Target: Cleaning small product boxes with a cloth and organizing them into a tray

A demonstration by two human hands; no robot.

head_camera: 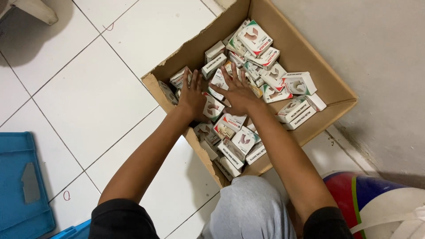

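Observation:
An open brown cardboard box (pixel 305 57) stands on the white tiled floor and holds several small white, red and green cartons (pixel 254 37) in a loose heap. Both my hands reach into it. My left hand (pixel 191 95) lies flat on the cartons near the box's left wall, fingers together. Palm down on the pile in the middle rests my right hand (pixel 237 90), with its fingers spread. Neither hand is closed around a carton. One small carton (pixel 214 107) shows between the two hands.
A blue plastic crate (pixel 22 181) sits at the lower left on the floor. A colourful bag with white straps (pixel 376 199) lies at the lower right. A grey wall runs along the right side. My grey-clad knee (pixel 250 208) is at the bottom centre.

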